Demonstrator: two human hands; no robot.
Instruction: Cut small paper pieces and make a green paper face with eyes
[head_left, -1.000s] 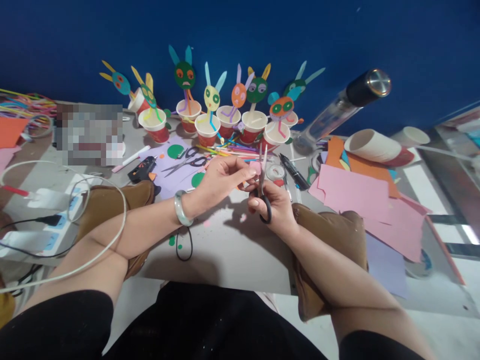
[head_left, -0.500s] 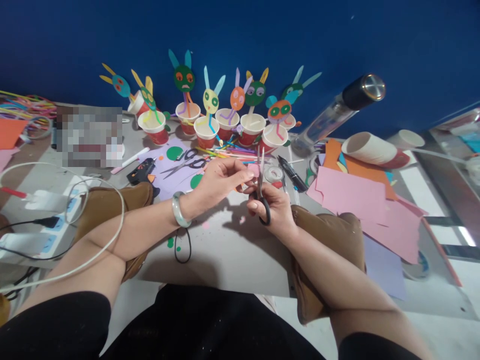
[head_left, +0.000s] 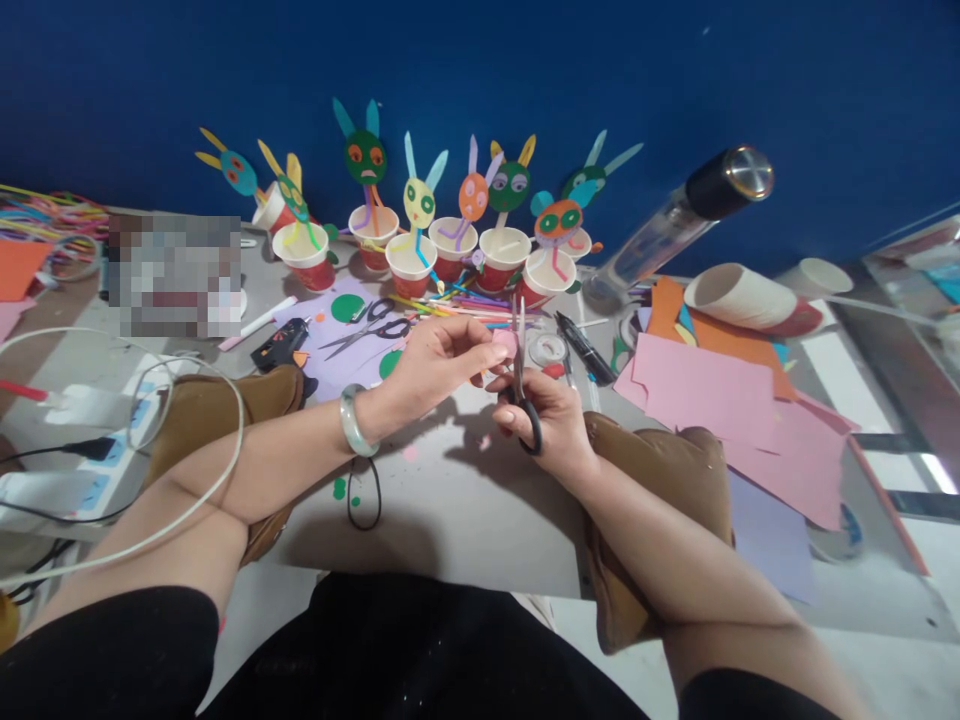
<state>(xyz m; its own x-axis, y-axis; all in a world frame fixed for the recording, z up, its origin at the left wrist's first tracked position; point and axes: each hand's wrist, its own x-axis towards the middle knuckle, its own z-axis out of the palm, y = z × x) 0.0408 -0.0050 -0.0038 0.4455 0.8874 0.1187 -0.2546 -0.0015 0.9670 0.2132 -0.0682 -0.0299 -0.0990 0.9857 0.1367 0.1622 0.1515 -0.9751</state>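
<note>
Between the fingertips of my left hand (head_left: 442, 365) is a small piece of pink paper (head_left: 505, 345). My right hand (head_left: 547, 415) is closed around the black handles of a pair of scissors (head_left: 519, 365). The blades point up, just right of the pink piece, and look nearly closed. Both hands are close together above the grey table (head_left: 480, 530). Small green scraps (head_left: 340, 489) lie on the table below my left wrist. Behind my left hand, more scissors (head_left: 367, 335) rest on a purple sheet (head_left: 307, 310).
Paper cups with paper animal faces (head_left: 411, 262) line the blue wall. A clear bottle (head_left: 652, 245) stands right of them. Pink sheets (head_left: 705, 390) lie at right, a glue gun (head_left: 279, 345) and power strip (head_left: 109, 450) at left. Brown cushions (head_left: 660, 500) lie under both forearms.
The scissor blades have drawn closer together beside the pink paper. Both hands keep almost the same place, and the view has shifted slightly.
</note>
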